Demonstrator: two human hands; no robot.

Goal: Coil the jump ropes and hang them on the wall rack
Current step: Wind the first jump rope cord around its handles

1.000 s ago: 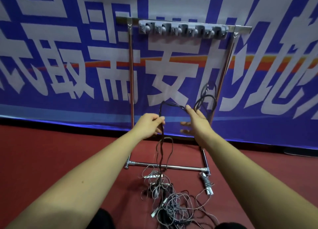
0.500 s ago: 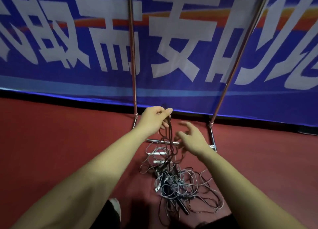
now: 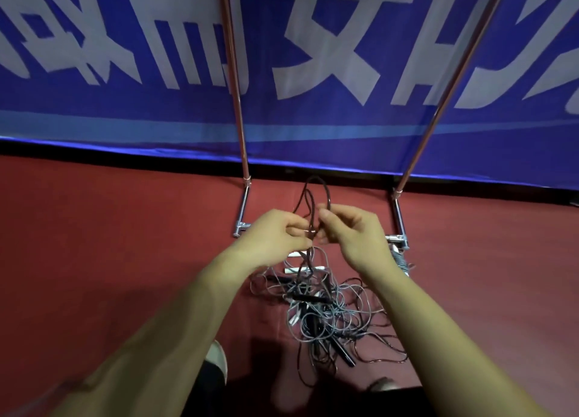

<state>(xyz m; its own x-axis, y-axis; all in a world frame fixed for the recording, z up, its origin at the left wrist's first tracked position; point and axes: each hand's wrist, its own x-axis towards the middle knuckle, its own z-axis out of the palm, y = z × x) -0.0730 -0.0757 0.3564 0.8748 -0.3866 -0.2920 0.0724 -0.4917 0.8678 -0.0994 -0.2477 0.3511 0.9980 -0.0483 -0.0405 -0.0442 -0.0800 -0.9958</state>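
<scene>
In front of the rack (image 3: 242,209), your left grip (image 3: 275,234) is clamped on the dark jump rope (image 3: 310,202), pinching loops that stand above your knuckles. Your right grip (image 3: 354,231) seems to pinch the same strand, though blur hides the fingertips. Lay each new loop the same size, drawing slack gently from the tangle (image 3: 332,310) on the floor (image 3: 470,291).

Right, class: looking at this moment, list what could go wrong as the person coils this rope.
1. The dark rope runs from the hands down into the tangled pile; pulling more up may tighten knots or drag other ropes along.
2. The left hand and right hand only pinch the loops, so they might slip and uncoil.
3. Loose strands lie near the shoe: a possible trip.
</scene>
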